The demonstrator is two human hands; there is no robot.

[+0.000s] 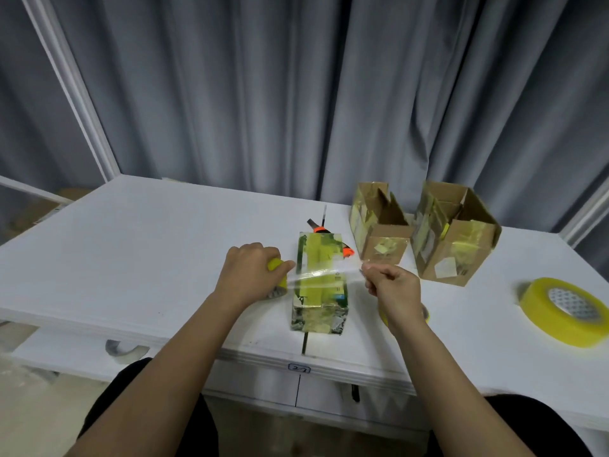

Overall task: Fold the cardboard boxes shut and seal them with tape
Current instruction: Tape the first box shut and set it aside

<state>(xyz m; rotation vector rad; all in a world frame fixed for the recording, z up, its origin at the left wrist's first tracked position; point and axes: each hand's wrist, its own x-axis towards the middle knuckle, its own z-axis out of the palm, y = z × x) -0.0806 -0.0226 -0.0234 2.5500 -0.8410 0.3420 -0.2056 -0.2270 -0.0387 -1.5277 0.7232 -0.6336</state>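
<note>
Two hands stretch clear tape (324, 275) over the closed box (319, 285) at the frame's centre, left hand (250, 272) gripping the roll (275, 266), right hand (393, 286) pinching the free end; best lowered taut and square across the lid seam.

Tape strip (324, 274) (clear) across closed box (319, 285)

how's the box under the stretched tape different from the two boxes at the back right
The near box lies closed, wrapped nearly all over in glossy yellow tape; the two back boxes stand upright with top flaps open and brown cardboard mostly bare. The near box looks narrower. All three carry yellowish tape patches.
</note>
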